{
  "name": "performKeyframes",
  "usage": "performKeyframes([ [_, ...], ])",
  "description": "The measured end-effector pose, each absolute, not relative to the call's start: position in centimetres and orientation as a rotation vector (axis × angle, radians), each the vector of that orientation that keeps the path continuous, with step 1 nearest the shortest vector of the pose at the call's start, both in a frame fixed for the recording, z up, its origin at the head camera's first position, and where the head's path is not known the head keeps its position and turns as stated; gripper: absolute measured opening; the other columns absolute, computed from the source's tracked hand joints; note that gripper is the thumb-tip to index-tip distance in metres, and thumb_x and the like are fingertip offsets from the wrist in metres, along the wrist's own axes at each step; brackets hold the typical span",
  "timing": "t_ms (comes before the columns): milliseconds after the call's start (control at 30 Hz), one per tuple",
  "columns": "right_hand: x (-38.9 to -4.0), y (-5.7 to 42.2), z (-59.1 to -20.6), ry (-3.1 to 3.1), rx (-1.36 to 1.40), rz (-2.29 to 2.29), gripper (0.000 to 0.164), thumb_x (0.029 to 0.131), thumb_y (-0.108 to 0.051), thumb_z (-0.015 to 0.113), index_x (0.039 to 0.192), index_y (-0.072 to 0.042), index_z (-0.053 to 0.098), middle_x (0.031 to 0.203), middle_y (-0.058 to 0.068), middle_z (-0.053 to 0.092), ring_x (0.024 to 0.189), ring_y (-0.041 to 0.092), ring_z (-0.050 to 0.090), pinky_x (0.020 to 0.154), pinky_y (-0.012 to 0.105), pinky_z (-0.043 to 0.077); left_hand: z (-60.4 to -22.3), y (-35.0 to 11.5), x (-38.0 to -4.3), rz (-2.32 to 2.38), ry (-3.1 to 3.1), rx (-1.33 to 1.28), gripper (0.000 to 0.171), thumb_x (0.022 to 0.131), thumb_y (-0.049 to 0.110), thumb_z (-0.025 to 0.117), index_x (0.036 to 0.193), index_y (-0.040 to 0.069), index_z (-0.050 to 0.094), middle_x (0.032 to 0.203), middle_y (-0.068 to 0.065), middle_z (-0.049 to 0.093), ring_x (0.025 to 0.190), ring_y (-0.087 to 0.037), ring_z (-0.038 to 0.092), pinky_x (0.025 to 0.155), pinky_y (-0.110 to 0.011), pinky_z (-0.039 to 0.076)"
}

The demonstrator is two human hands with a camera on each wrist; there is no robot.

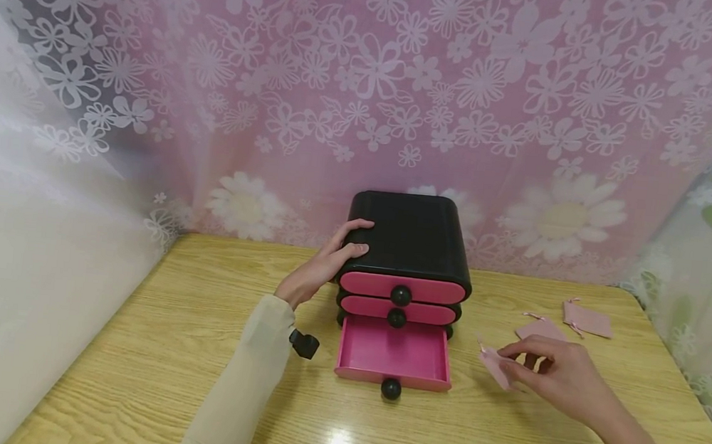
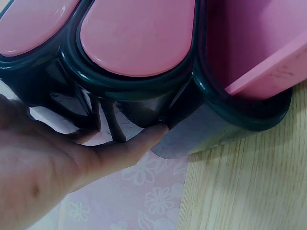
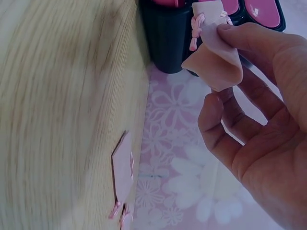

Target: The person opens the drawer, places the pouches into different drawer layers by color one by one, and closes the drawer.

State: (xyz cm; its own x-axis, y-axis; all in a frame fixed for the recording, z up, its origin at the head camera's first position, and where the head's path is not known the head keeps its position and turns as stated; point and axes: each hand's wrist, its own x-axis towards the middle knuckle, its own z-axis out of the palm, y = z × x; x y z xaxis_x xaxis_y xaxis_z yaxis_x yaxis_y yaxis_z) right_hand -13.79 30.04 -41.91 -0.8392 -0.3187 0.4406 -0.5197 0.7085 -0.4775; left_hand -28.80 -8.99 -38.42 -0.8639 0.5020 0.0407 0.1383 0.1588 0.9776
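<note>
While pinching with the right hand (image 1: 560, 374) a pink pouch (image 1: 493, 367) right of the drawer unit (image 1: 409, 234), rests the left hand (image 1: 325, 260), fingers apart, against its left side; shows two more pouches (image 1: 589, 321) farther right, wood-grain table (image 1: 172, 326) beneath, flowered cloth (image 1: 345, 71) behind.

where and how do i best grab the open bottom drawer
Probably by its round black knob, coming from the front, the person's side: the knob juts out, ball-shaped, from the middle of the bottom drawer, facing that way.
</note>
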Motion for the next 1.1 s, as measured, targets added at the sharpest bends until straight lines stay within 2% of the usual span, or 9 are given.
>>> performKeyframes([
  [400, -14.4, 28.2, -41.5, -2.562, 0.736, 0.908, 0.031, 0.076, -0.004, 0.088, 0.092, -0.029, 0.078, 0.079, -0.020, 0.066, 0.067, -0.005, 0.054, 0.055, 0.014, 0.046, -38.5, -9.0, -28.9, 1.760, 2.144, 0.620, 0.044, 0.105, 0.044, 0.051, 0.147, 0.049, 0.039, 0.166, 0.009, 0.019, 0.148, -0.025, 0.041, 0.120, -0.061, 0.030],
  [733, -14.8, 26.7, -41.5, -2.608, 0.744, 0.927, 0.028, 0.081, -0.007, 0.084, 0.095, -0.030, 0.078, 0.083, -0.020, 0.069, 0.070, -0.006, 0.056, 0.055, 0.021, 0.048, -38.5, -8.9, -28.8, 1.763, 2.144, 0.604, 0.044, 0.105, 0.043, 0.051, 0.147, 0.049, 0.040, 0.165, 0.009, 0.019, 0.146, -0.026, 0.042, 0.115, -0.062, 0.036],
  [1100, -15.7, 25.1, -41.9, -2.558, 0.817, 0.949, 0.029, 0.079, -0.004, 0.085, 0.094, -0.028, 0.078, 0.082, -0.019, 0.070, 0.068, -0.006, 0.057, 0.055, 0.020, 0.048, -38.4, -8.9, -28.8, 1.759, 2.155, 0.607, 0.042, 0.105, 0.043, 0.050, 0.145, 0.050, 0.041, 0.165, 0.009, 0.020, 0.146, -0.025, 0.041, 0.117, -0.061, 0.034],
])
